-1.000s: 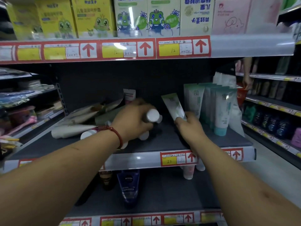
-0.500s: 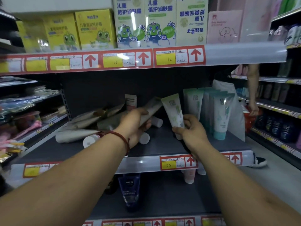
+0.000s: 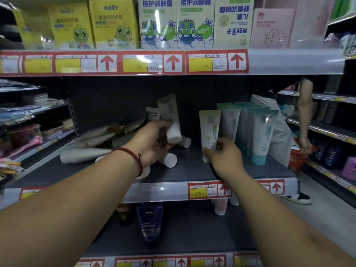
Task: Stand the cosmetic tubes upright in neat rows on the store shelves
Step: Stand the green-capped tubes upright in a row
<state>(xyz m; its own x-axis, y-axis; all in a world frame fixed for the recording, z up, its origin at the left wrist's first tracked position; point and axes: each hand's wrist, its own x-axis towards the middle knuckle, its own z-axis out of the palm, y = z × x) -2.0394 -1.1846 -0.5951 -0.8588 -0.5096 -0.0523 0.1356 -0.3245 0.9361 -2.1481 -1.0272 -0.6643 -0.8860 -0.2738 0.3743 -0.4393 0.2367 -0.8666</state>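
Observation:
On the middle shelf (image 3: 192, 170) my right hand (image 3: 223, 157) pinches the lower end of a pale green tube (image 3: 209, 130) that stands cap down, just left of a row of upright teal tubes (image 3: 260, 133). My left hand (image 3: 152, 141) grips a white tube (image 3: 170, 120) and holds it lifted, nearly upright, with its white cap at the bottom. A heap of beige tubes (image 3: 92, 139) lies flat on the shelf's left part, and loose ones with white caps (image 3: 169, 159) lie under my left hand.
Boxed creams (image 3: 177, 24) fill the shelf above. On the shelf below stand a blue Nivea tube (image 3: 150, 222) and a pink tube (image 3: 220, 207). Another person (image 3: 277, 122) with a red basket (image 3: 297, 158) stands at the right end of the aisle.
My left hand has lifted the white tube from lying flat to nearly upright. My right hand has set the green tube straighter beside the teal row.

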